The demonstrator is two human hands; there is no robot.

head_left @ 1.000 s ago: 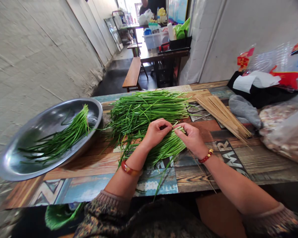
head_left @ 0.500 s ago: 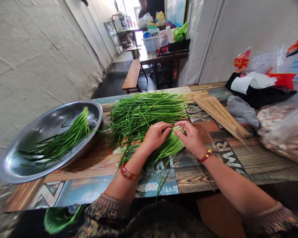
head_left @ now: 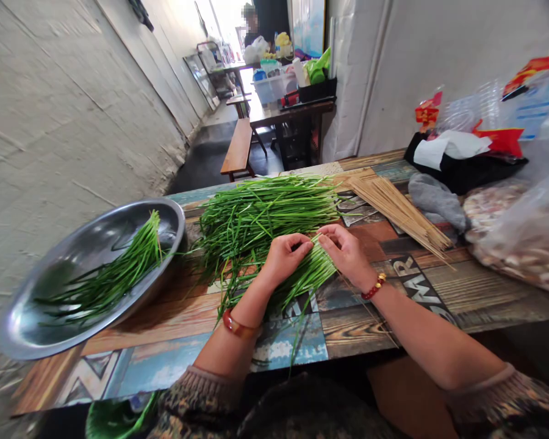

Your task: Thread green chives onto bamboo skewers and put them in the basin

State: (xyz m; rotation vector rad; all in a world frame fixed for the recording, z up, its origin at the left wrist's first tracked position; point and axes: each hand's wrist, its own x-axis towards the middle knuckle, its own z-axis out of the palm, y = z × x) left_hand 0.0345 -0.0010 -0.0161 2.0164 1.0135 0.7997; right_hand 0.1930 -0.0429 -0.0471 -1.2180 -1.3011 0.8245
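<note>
A full plastic bag (head_left: 531, 241) on the right, a bench (head_left: 236, 147) and a dark table (head_left: 297, 113) at the back.
The plastic bag is see-through, has pale lumps in it, and sits on the near table (head_left: 489, 299). A grey bundle (head_left: 437, 198) is just beside it. Behind them is a black bag (head_left: 466, 175), with white paper (head_left: 452, 147) and a red wrapper (head_left: 505, 141) on top. The bench is brown and stands next to the dark table, which holds 1 clear tub (head_left: 269, 91), 1 black box (head_left: 318, 92) and something bright green (head_left: 318, 68). Farther back, 1 person (head_left: 251, 30) is near a white bag (head_left: 256, 50). A bumpy pale wall (head_left: 50, 110) is on the left.
</note>
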